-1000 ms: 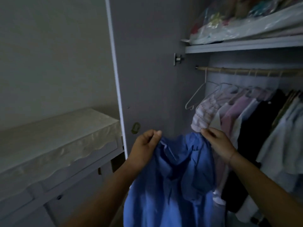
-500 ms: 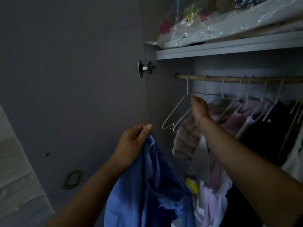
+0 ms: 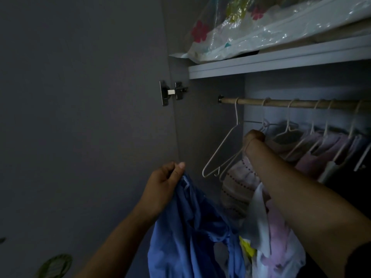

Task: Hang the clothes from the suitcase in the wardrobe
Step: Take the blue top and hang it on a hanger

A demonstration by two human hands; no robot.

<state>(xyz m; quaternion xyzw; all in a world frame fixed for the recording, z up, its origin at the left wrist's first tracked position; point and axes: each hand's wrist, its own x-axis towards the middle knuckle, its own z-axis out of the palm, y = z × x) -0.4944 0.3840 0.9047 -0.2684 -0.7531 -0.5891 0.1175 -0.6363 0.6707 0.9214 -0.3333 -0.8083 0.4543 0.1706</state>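
My left hand [image 3: 166,183] pinches the top edge of a blue garment [image 3: 192,233], which hangs down in front of the open wardrobe. My right hand [image 3: 254,137] is raised under the wooden rail [image 3: 281,102]. Its fingers are curled at a white wire hanger [image 3: 230,157], the second from the left, and are partly hidden behind my wrist. An empty white hanger [image 3: 216,155] hangs at the rail's left end, beside that hand.
The open wardrobe door [image 3: 90,117] stands close on the left, with its hinge [image 3: 172,92] near the top. Several hung clothes [image 3: 321,149] fill the rail to the right. Above, a shelf [image 3: 281,63] carries plastic-wrapped bedding [image 3: 251,33].
My right hand let go of the blue garment and rose to the hangers under the rail. The view moved closer and turned right. My left hand still holds the garment.
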